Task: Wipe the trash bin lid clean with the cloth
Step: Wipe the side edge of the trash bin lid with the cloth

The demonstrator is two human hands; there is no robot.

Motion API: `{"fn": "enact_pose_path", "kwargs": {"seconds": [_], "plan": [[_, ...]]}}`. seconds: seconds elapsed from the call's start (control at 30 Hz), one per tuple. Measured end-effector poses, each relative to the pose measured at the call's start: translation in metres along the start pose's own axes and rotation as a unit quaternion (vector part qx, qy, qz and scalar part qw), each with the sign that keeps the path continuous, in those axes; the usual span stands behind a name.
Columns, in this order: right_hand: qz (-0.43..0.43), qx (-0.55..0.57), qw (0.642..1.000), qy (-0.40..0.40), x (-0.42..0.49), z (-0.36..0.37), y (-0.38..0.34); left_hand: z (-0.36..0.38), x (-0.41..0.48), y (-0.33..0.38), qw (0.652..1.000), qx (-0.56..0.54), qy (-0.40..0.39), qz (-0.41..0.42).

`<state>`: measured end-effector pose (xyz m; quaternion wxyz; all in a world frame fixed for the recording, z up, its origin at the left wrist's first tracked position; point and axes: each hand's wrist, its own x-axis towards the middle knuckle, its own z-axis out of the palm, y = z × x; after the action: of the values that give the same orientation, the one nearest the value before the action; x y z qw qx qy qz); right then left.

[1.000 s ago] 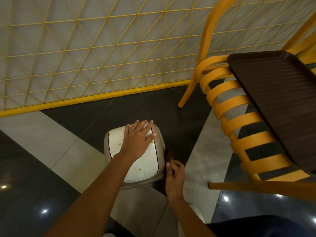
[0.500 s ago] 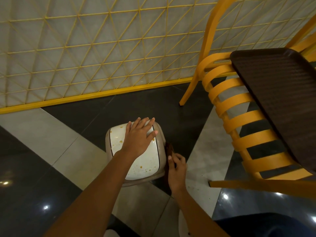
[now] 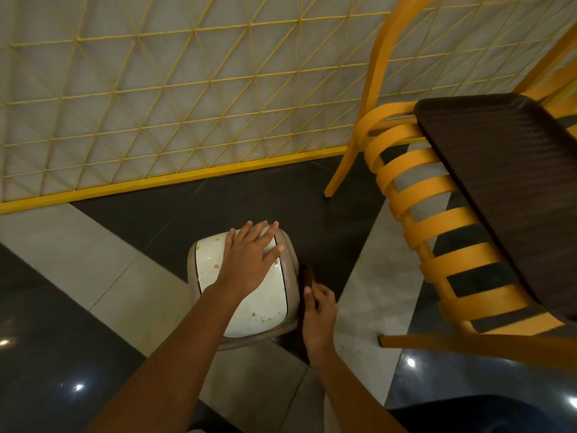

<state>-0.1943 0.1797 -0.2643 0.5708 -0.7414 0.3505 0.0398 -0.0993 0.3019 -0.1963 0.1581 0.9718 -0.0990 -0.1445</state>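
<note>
Up top, a yellow lattice (image 3: 175, 98) of thin rods runs across a pale wall (image 3: 103, 73), with a yellow rail (image 3: 187, 178) along its base. Right side, a yellow slatted chair (image 3: 415, 195), and lying on its seat at upper right, a dark brown tray (image 3: 505, 189), tilted in frame. Below, the floor (image 3: 62, 354) shows glossy black tiles and pale grey tiles, with light spots glinting lower left and lower right.

No readable text

No words, labels, brand marks, numbers or signs can be read on any surface in view; nothing here carries legible writing at all.
</note>
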Motion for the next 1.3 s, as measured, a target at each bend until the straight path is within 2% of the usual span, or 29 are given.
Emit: {"fn": "enact_pose_path", "kwargs": {"seconds": [0.13,0.2,0.4,0.47,0.73,0.97,1.17,1.3], "plan": [[0.023,0.025,0.998,0.058,-0.030,0.012,0.026,0.001,-0.004,0.001,1.000,-0.009,0.000,0.002],[0.014,0.027,0.998,0.057,-0.025,0.012,0.021,0.001,-0.004,0.001,1.000,-0.008,0.000,0.002],[-0.037,-0.085,0.992,-0.084,0.036,0.001,-0.024,0.000,-0.005,0.001,1.000,-0.006,-0.007,-0.004],[-0.048,-0.107,0.987,-0.110,0.047,0.004,-0.034,0.000,-0.004,0.002,1.000,-0.008,-0.007,-0.006],[-0.076,-0.098,0.984,-0.125,0.043,0.001,-0.031,0.002,-0.004,0.001,1.000,-0.004,-0.004,-0.002],[-0.098,-0.140,0.961,-0.218,0.098,0.023,-0.071,0.001,-0.004,0.002,1.000,-0.007,-0.007,-0.003],[-0.122,-0.118,0.966,-0.193,0.079,0.009,-0.041,0.001,-0.006,0.001,1.000,-0.006,-0.004,-0.003],[-0.145,-0.165,0.949,-0.226,0.097,0.017,-0.064,0.001,-0.005,0.002,1.000,-0.004,-0.015,-0.002]]}}
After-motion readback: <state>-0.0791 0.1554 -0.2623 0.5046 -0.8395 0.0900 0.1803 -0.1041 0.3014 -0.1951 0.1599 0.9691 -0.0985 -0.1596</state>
